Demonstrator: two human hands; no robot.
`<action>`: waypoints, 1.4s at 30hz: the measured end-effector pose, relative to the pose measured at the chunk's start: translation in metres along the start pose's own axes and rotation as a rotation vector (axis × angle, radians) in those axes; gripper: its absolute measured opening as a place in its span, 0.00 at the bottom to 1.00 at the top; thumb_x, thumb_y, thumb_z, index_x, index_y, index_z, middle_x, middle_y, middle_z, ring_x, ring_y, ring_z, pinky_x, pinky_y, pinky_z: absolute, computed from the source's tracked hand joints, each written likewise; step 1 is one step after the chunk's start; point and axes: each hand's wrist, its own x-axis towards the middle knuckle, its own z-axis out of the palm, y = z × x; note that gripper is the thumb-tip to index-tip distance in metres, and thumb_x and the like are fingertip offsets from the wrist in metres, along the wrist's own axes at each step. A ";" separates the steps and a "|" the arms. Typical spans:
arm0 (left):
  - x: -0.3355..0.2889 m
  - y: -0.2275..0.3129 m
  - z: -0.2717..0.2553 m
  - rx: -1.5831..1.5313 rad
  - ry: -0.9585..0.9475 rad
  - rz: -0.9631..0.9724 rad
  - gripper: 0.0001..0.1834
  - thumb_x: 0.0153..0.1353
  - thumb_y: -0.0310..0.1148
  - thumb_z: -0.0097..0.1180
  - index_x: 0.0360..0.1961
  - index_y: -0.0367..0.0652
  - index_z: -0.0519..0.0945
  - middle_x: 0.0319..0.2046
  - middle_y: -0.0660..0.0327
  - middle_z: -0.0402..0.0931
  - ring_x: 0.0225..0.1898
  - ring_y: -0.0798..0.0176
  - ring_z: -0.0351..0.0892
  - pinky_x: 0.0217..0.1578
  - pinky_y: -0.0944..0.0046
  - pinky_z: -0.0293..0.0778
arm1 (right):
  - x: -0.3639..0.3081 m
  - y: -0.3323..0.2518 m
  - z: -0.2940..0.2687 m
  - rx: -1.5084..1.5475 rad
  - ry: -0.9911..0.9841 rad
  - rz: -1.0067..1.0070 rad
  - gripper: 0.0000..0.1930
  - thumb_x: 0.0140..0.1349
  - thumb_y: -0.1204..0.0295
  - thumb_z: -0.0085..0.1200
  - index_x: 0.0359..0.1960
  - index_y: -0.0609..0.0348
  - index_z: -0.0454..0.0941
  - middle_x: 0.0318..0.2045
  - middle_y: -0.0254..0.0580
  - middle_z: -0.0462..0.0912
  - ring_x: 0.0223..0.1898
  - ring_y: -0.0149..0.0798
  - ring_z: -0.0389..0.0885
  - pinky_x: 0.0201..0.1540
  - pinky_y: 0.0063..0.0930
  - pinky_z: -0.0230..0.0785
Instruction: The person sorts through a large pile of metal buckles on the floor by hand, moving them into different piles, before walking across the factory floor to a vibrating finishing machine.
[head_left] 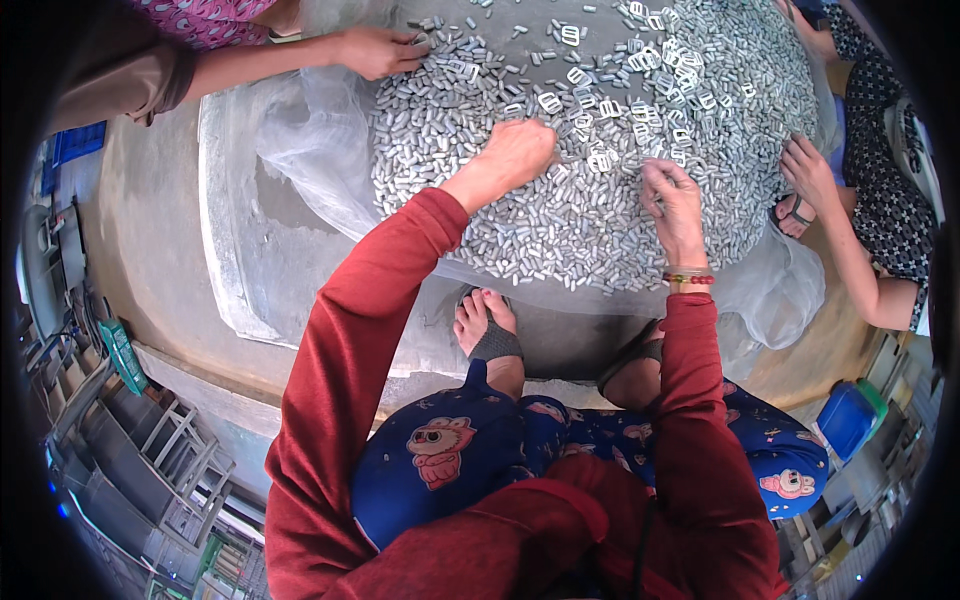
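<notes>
- A worker in red sleeves [345,330] leans over a heap of small gray metal cylinders [540,235], which covers most of a translucent mesh sheet [320,150] and runs close to its near edge.
- The left hand [515,152] sits on the heap, left of the sheet's middle, knuckles up and fingers curled under; the fingertips are hidden, so whether they pinch a piece cannot be told.
- The right hand [673,200] is over the heap, nearer the sheet's right edge, its thumb and fingers bent toward each other; whether anything is caught between them cannot be made out.
- Pale, flat buckles [600,162] with open frames lie scattered on the cylinders, from between the two hands toward the sheet's far edge; a few are just beside the right fingertips.
- Beaded bracelets [689,277] circle the right wrist.
- At the sheet's far left corner, a co-worker's hand [378,52] reaches to the cylinders with bent fingers; its grip cannot be told.
- Along the right edge, another co-worker's hand [808,172] rests at the heap's border, fingers slightly spread.
- The sheet is laid over a gray slab [235,200]; the worker's sandaled foot [485,322] is just below its near edge.
</notes>
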 end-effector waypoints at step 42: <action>-0.027 0.003 -0.064 -1.572 -0.229 -0.204 0.14 0.61 0.43 0.49 0.33 0.41 0.72 0.24 0.62 0.68 0.20 0.69 0.65 0.14 0.74 0.63 | 0.005 -0.038 0.026 0.106 0.018 0.061 0.10 0.57 0.73 0.50 0.41 0.55 0.70 0.21 0.38 0.78 0.13 0.19 0.59 0.12 0.11 0.42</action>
